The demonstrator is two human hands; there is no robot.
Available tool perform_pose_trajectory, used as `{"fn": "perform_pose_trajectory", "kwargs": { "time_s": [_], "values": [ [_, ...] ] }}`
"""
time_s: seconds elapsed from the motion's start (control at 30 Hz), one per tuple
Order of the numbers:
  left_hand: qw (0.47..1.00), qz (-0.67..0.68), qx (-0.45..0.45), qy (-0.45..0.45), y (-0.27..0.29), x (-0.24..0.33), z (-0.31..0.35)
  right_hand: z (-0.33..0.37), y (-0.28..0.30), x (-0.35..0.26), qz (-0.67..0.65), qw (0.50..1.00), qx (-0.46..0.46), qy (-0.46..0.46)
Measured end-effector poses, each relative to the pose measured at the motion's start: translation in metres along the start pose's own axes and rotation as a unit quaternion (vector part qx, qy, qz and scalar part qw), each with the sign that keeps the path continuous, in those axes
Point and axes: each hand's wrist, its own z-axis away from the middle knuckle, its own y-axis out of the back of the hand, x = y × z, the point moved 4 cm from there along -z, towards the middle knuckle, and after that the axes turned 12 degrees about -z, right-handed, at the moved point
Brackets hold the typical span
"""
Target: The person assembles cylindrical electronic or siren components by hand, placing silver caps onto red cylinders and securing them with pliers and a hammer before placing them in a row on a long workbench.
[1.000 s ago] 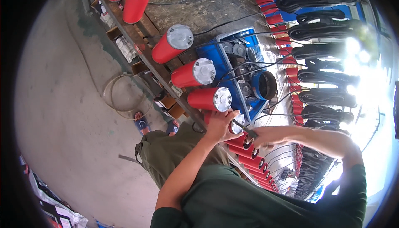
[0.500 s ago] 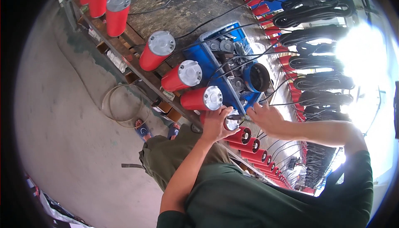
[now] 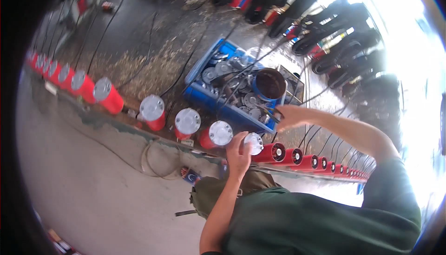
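The blue crate (image 3: 226, 113) holds metal parts. Just on the wearer's side of its near-right corner stands the silver-capped cylinder (image 3: 254, 143). The left hand (image 3: 238, 156) grips it, fingers and thumb spread to its width. At that crate corner, the right hand (image 3: 296, 117) closes narrowly around a slim dark tool (image 3: 275, 114), blurred.

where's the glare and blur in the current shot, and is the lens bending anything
Head view: strong glare washes out the right side; head view: the hanging black cable bundles look smeared, while the blue crate reads more clearly; head view: the row of red cans appears curved, as the fisheye would make it, and the picture's corners go dark.
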Motion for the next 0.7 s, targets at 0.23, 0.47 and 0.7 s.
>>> {"fn": "perform_pose_trajectory", "kwargs": {
  "time_s": [0.23, 0.47, 0.7],
  "values": [
    [0.989, -0.005, -0.017, 0.145, -0.012, 0.023, 0.005, -0.004, -0.016, 0.069, 0.006, 0.856, 0.432, 0.284],
    [0.984, -0.122, -0.047, -0.122, -0.142, 0.135, -0.045, 0.065, -0.061, 0.369, -0.334, 0.687, 0.635, -0.119],
    [0.927, 0.050, -0.355, 0.105, -0.342, 0.030, -0.139, -0.001, -0.034, 0.518, -0.542, 0.736, 0.403, 0.045]
  ]
}}
